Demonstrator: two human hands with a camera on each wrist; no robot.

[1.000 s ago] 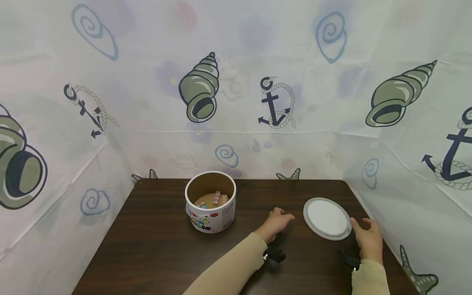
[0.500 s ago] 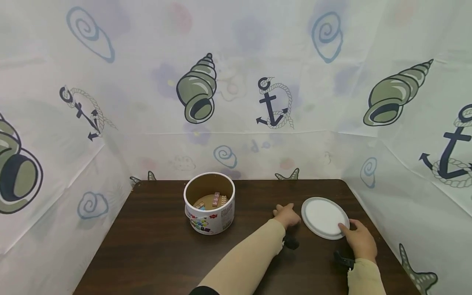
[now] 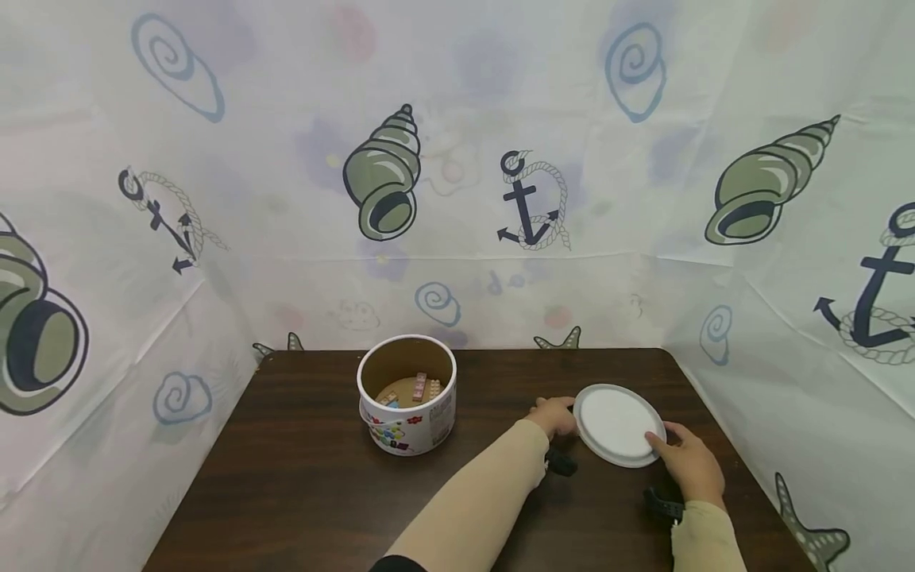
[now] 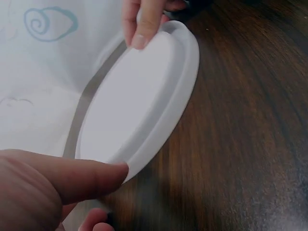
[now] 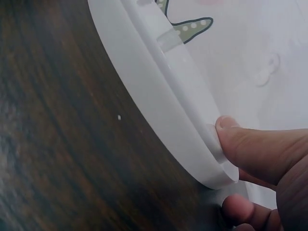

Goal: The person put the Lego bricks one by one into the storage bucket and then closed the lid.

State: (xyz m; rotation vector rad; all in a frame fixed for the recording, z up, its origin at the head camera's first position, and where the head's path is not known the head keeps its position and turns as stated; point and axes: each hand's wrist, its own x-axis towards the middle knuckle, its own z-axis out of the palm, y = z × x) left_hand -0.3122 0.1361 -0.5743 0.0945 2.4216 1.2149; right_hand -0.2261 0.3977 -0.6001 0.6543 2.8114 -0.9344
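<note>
A round white lid [image 3: 616, 425] is at the right part of the table, its raised rim facing up. My right hand [image 3: 690, 467] pinches its right edge, thumb on top and fingers beneath, as the right wrist view shows. At the opposite edge, my left hand [image 3: 554, 416] has its thumb [image 4: 103, 179] over the rim, with the other fingers curled below. The lid [image 4: 130, 106] stands tilted between both hands in the left wrist view. Left of the hands is an open white bucket [image 3: 429, 421] with colourful prints, a few toy bricks [image 3: 419, 387] lying on its bottom.
The dark wooden table [image 3: 307, 477] has its far edge against a pale hanging cloth [image 3: 457, 302] printed with shells and anchors. More of this cloth closes in the left and right sides. A wire handle hangs on the bucket's front.
My right hand has moved left onto the lid's edge and taken hold. My left hand has reached right and grips the other edge. The lid has shifted slightly left.
</note>
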